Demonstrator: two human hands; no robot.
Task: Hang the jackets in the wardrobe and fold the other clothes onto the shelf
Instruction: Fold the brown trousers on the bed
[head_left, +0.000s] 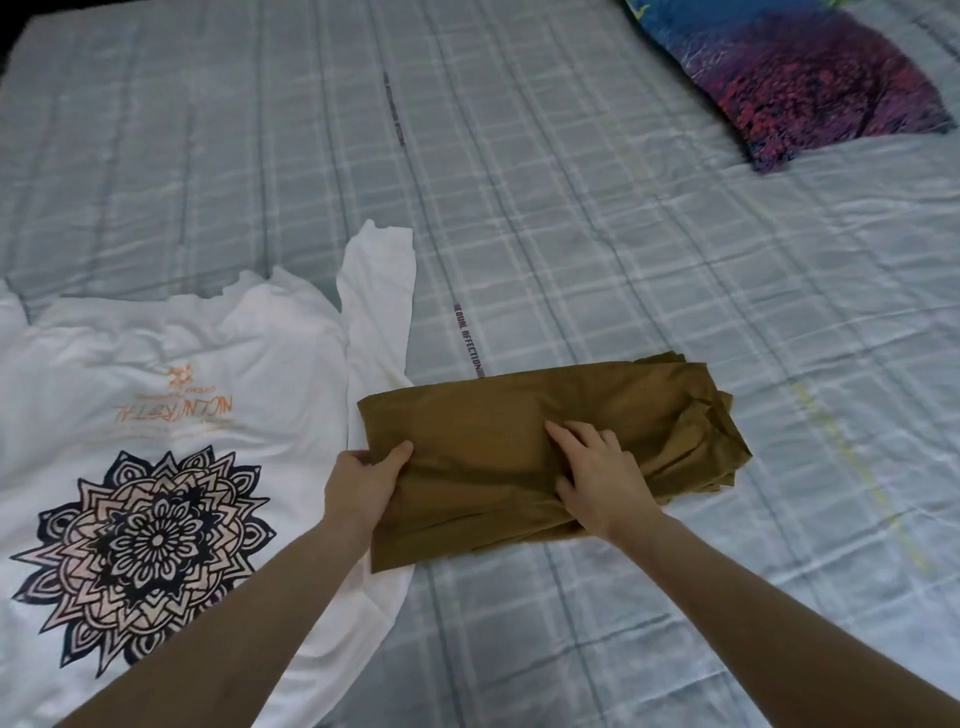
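A folded olive-brown garment (498, 415) lies on the bed in the lower middle, its right end bunched in loose layers. My left hand (363, 483) grips its left edge, thumb on top and fingers tucked under the cloth. My right hand (597, 478) lies on top of the garment with spread fingers, pressing the cloth flat. A white T-shirt (171, 374) with a dark mandala print and orange lettering is spread out at the left, and the brown garment overlaps its right side.
The bed (571, 218) carries a pale blue-green checked sheet with a line of printed text down the middle. A pillow (810, 78) with a purple and blue print sits at the far right corner.
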